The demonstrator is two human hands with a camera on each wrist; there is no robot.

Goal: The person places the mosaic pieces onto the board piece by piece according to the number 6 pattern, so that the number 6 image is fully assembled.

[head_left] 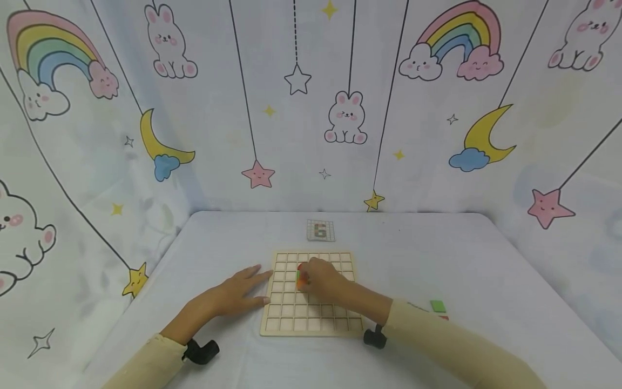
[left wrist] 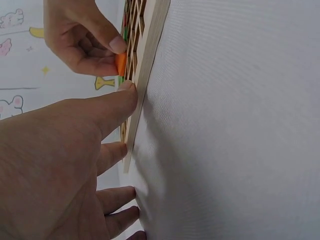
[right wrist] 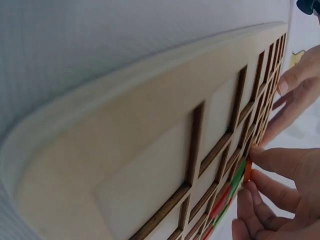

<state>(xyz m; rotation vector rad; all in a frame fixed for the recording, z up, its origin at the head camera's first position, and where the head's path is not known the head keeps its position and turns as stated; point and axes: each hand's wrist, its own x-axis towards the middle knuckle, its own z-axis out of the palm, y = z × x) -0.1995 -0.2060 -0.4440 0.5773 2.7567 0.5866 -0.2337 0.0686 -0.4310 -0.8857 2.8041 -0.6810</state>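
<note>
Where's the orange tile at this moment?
In the head view, the orange tile is pinched by the right hand at the wooden grid board, left of the board's centre, with the left hand further left.
</note>
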